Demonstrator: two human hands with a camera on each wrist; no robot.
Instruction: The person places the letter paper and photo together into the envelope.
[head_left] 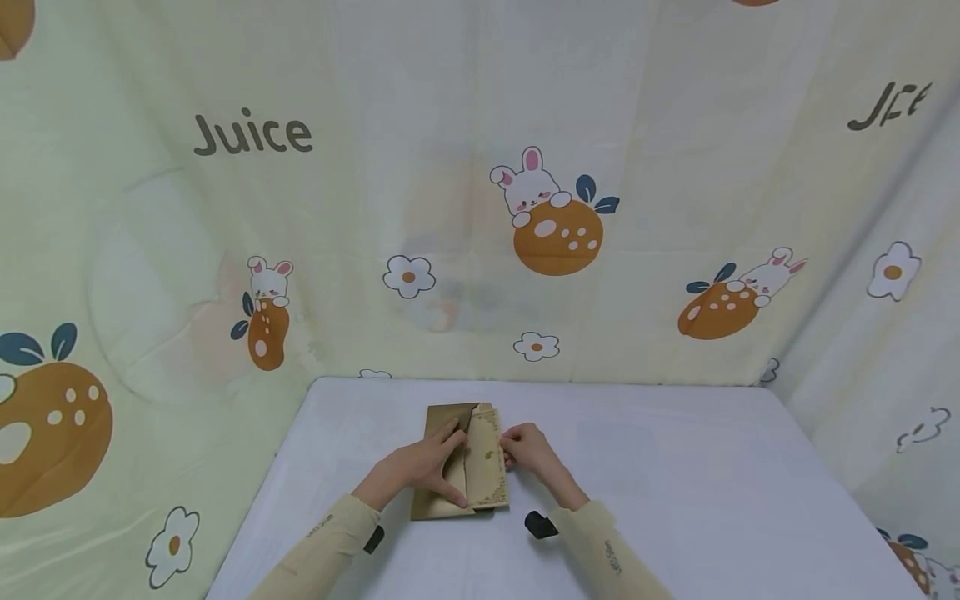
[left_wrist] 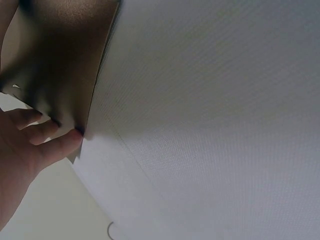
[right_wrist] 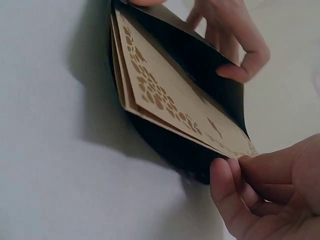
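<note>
A gold-brown envelope (head_left: 435, 507) lies on the white table, its mouth gaping on the right side in the right wrist view. Out of the mouth sticks a cream folded card (head_left: 486, 471) with a gold floral pattern along its edges. My left hand (head_left: 423, 465) spans the envelope and grips it at the mouth, thumb near the front end and fingers towards the back. One left fingertip (right_wrist: 230, 72) hooks over the mouth's edge. My right hand (head_left: 531, 450) pinches the card's outer long edge between thumb and fingers. The rest of the card is hidden inside the envelope.
The white table (head_left: 660, 475) stretches to both sides of the envelope. Behind it hangs a pale curtain (head_left: 450, 100) printed with rabbits, oranges and flowers. A black wrist strap piece (head_left: 540, 525) shows at the right sleeve.
</note>
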